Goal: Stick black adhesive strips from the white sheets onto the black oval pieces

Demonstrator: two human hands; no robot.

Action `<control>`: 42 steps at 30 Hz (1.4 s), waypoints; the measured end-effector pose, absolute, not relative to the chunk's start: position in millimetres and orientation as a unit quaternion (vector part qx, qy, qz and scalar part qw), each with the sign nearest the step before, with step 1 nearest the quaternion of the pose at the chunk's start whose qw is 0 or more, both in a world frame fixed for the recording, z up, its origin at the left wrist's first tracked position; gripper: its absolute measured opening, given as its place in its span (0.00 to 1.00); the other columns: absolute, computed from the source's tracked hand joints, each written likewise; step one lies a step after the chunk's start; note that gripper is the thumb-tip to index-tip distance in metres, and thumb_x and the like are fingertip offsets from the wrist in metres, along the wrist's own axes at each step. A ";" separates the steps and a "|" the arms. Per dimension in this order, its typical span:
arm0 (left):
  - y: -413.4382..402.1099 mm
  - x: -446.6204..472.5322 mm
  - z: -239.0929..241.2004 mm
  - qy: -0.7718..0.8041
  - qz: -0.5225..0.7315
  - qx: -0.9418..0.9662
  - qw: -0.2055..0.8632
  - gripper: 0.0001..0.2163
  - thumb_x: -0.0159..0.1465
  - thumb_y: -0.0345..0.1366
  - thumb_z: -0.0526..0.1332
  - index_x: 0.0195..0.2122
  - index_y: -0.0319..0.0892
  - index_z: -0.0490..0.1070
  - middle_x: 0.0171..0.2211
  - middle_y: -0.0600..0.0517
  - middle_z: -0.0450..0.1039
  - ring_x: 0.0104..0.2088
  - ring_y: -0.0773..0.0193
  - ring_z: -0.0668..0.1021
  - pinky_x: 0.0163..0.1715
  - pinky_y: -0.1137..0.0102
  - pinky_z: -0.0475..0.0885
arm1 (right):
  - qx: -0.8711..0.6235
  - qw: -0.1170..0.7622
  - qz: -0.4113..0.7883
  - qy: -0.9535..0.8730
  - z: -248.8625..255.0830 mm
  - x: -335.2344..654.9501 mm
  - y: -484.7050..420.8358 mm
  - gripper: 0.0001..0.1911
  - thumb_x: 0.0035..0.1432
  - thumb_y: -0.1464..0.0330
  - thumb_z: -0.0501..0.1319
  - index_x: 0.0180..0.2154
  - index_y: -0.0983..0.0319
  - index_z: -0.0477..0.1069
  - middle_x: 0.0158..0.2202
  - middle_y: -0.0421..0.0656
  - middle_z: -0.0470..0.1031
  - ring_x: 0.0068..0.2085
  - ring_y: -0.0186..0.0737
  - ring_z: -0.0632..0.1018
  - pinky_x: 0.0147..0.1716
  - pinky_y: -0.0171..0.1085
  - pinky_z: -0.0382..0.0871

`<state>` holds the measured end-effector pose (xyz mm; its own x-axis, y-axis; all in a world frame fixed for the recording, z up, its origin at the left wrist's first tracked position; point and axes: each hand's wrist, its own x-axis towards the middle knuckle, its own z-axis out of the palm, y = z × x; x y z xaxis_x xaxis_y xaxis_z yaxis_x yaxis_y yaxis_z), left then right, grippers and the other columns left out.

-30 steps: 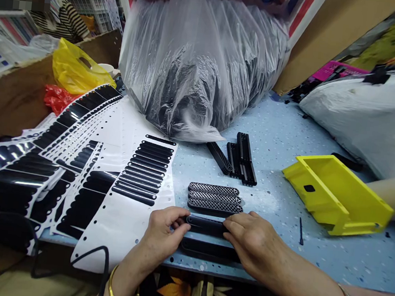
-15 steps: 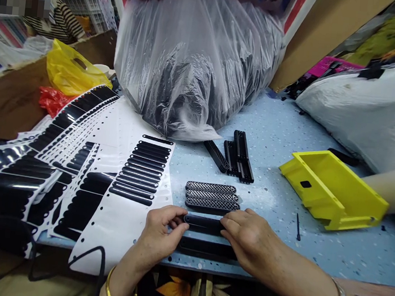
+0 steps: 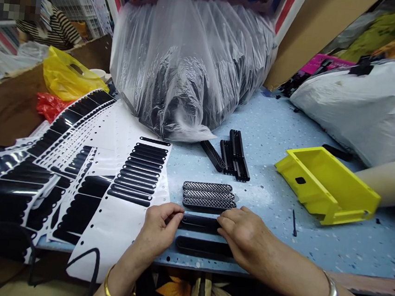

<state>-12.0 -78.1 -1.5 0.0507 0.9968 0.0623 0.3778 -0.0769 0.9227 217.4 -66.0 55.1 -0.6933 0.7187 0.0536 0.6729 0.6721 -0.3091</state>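
My left hand (image 3: 159, 230) is closed in a pinch at the left end of a long black strip with rounded ends (image 3: 199, 223). At its right end, the fingertips of my right hand (image 3: 247, 234) press together on the same piece. A second black strip (image 3: 202, 247) lies parallel, nearer the table edge, its right end partly behind my right hand. Just beyond my fingers, several black lattice-faced bars (image 3: 209, 194) rest side by side. Left of my left hand is a white backing sheet (image 3: 105, 232) with a column of glossy black adhesive strips (image 3: 138, 172).
More sticker sheets (image 3: 8, 185) spread out at left. A large clear bag (image 3: 191, 63) stands behind loose black bars (image 3: 235, 154). At right are a yellow bin (image 3: 329, 188), a thin black pin (image 3: 294, 223) and a white sack (image 3: 365, 103). A person in stripes (image 3: 51, 27) sits far left.
My left thumb and forefinger have drawn together at the strip's left end. My right hand keeps its hold. The whole view has shifted slightly.
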 end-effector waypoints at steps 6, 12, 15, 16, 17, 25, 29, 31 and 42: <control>-77.2 -8.9 -3.1 0.569 0.403 0.603 0.388 0.09 0.57 0.34 0.59 0.30 0.40 0.79 0.21 0.52 0.78 0.20 0.67 0.75 0.19 0.76 0.69 | -0.377 0.103 0.139 -0.910 49.2 219.3 -66.5 0.12 0.60 0.79 0.53 0.31 0.62 0.73 0.30 0.45 0.73 0.33 0.41 0.73 0.39 0.40 0.68; -71.5 -12.1 3.8 0.559 0.372 0.629 0.393 0.10 0.57 0.33 0.58 0.31 0.41 0.81 0.26 0.50 0.81 0.26 0.63 0.80 0.26 0.73 0.74 | -0.371 0.101 0.122 -0.915 42.9 219.6 -65.0 0.12 0.58 0.81 0.53 0.31 0.63 0.72 0.29 0.45 0.72 0.31 0.42 0.71 0.35 0.40 0.65; -70.4 -12.5 7.8 0.562 0.360 0.628 0.399 0.12 0.61 0.36 0.57 0.30 0.40 0.81 0.23 0.51 0.79 0.23 0.63 0.78 0.24 0.74 0.72 | -0.368 0.093 0.127 -0.917 41.9 219.9 -65.1 0.12 0.57 0.82 0.53 0.31 0.63 0.72 0.30 0.45 0.72 0.31 0.42 0.71 0.34 0.41 0.64; -70.6 -12.0 8.3 0.563 0.360 0.626 0.402 0.12 0.62 0.36 0.58 0.30 0.40 0.81 0.22 0.51 0.78 0.23 0.64 0.78 0.23 0.74 0.71 | -0.367 0.093 0.127 -0.917 41.4 220.1 -65.3 0.12 0.57 0.82 0.53 0.31 0.64 0.72 0.30 0.45 0.72 0.32 0.42 0.70 0.34 0.41 0.64; -71.0 -11.2 8.3 0.563 0.363 0.624 0.403 0.11 0.61 0.36 0.59 0.30 0.40 0.81 0.22 0.51 0.78 0.23 0.64 0.77 0.23 0.74 0.71 | -0.367 0.095 0.126 -0.917 40.8 220.3 -65.6 0.12 0.57 0.82 0.54 0.31 0.64 0.72 0.30 0.45 0.72 0.32 0.42 0.70 0.34 0.41 0.64; -73.5 -10.7 -1.0 0.528 0.403 0.642 0.383 0.06 0.58 0.32 0.64 0.28 0.43 0.81 0.27 0.51 0.81 0.28 0.63 0.81 0.30 0.72 0.74 | -0.379 0.130 0.168 -0.901 34.9 225.1 -63.8 0.12 0.62 0.78 0.54 0.32 0.64 0.74 0.31 0.46 0.74 0.33 0.42 0.73 0.35 0.40 0.67; -72.3 -12.5 -3.2 0.522 0.406 0.645 0.382 0.06 0.59 0.33 0.64 0.27 0.43 0.81 0.27 0.51 0.82 0.29 0.63 0.81 0.30 0.72 0.75 | -0.391 0.180 0.243 -0.869 25.3 232.2 -58.2 0.09 0.63 0.75 0.57 0.34 0.64 0.77 0.31 0.44 0.75 0.35 0.40 0.75 0.35 0.38 0.70; -71.7 -13.0 -3.4 0.519 0.406 0.647 0.384 0.06 0.59 0.33 0.64 0.28 0.43 0.81 0.27 0.50 0.82 0.29 0.62 0.81 0.30 0.72 0.75 | -0.393 0.196 0.263 -0.859 22.5 234.6 -56.5 0.09 0.63 0.74 0.59 0.35 0.63 0.77 0.31 0.43 0.75 0.34 0.38 0.75 0.34 0.37 0.70; -71.2 -14.0 -1.4 0.511 0.407 0.652 0.384 0.05 0.59 0.33 0.65 0.27 0.43 0.81 0.27 0.51 0.82 0.29 0.62 0.82 0.31 0.72 0.77 | -0.364 0.202 0.209 -0.885 34.5 232.9 -70.5 0.13 0.68 0.74 0.53 0.40 0.65 0.76 0.34 0.47 0.74 0.35 0.41 0.73 0.36 0.41 0.72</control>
